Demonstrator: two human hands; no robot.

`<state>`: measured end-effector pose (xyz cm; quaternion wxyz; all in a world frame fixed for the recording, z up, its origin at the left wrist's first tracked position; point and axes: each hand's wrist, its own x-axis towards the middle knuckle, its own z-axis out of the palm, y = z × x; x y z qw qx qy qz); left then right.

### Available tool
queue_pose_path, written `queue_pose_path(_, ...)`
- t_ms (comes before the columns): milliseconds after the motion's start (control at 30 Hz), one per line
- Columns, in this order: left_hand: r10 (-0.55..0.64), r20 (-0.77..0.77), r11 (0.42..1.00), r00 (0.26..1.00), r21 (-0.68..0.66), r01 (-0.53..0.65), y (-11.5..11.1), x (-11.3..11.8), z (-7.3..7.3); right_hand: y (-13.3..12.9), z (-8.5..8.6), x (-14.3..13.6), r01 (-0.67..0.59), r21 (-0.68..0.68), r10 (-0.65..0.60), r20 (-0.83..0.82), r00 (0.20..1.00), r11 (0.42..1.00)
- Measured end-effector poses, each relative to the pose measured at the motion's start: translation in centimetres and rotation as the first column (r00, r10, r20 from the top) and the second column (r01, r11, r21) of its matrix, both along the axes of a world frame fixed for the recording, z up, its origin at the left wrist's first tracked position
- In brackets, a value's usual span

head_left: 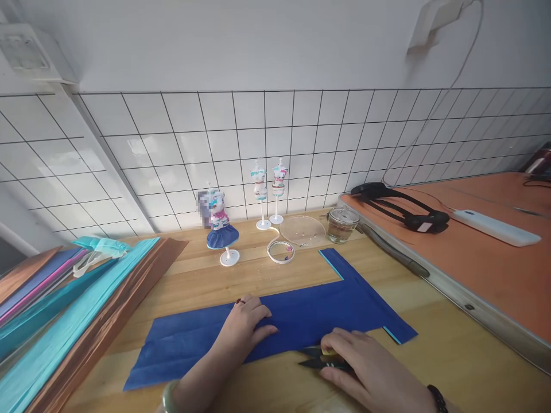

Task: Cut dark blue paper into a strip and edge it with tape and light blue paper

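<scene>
A long strip of dark blue paper or fabric [310, 312] lies across the wooden table, with a narrower blue piece edged in light blue [365, 292] crossing its right end. My left hand [247, 324] rests on the long strip, fingers apart and pressing it down, holding nothing. Near the strip's front edge, my right hand [359, 361] is closed around small dark snips [312, 363], whose two blades point left and stand apart. Part of the snips is hidden under my fingers.
Behind stand a small dress form in a blue skirt [222, 235] and two more forms [259, 186]. A small hoop [280, 252], a round clear disc [302, 230] and a lidded glass [342, 223] sit nearby. Coloured sheets [86, 310] lie left; a black headset [404, 209] lies right.
</scene>
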<state>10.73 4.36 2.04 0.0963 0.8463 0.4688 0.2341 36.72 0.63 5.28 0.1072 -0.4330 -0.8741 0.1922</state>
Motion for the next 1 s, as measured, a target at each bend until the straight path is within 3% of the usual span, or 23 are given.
queue_pose_path(167, -0.007, 0.081, 0.999, 0.997, -0.046, 0.011, -0.1, 0.0, 0.4, -0.3, -1.0, 0.0, -0.014, 0.082, 0.009, 0.054, 0.998, 0.997)
queue_pose_path(400, -0.013, 0.152, 0.996, 0.988, -0.084, 0.026, -0.2, 0.0, 0.6, 0.3, -1.1, 0.1, 0.022, 0.184, -0.024, 0.007, 1.000, 0.983)
queue_pose_path(600, -0.002, 0.182, 0.994, 0.983, -0.108, 0.022, -0.2, 0.0, 0.8, 0.6, -1.3, -0.4, 0.010, 0.168, -0.025, 0.086, 0.996, 0.986)
queue_pose_path(800, 0.008, 0.198, 0.992, 0.980, -0.121, 0.016, -0.3, 0.0, 1.0, 0.3, -1.2, 0.0, 0.033, 0.079, -0.038, 0.059, 0.998, 0.996)
queue_pose_path(1000, 0.005, 0.207, 0.993, 0.978, -0.120, 0.020, -0.3, -0.1, 0.8, 0.2, -1.1, 0.5, 0.055, 0.076, -0.060, 0.071, 0.996, 0.996)
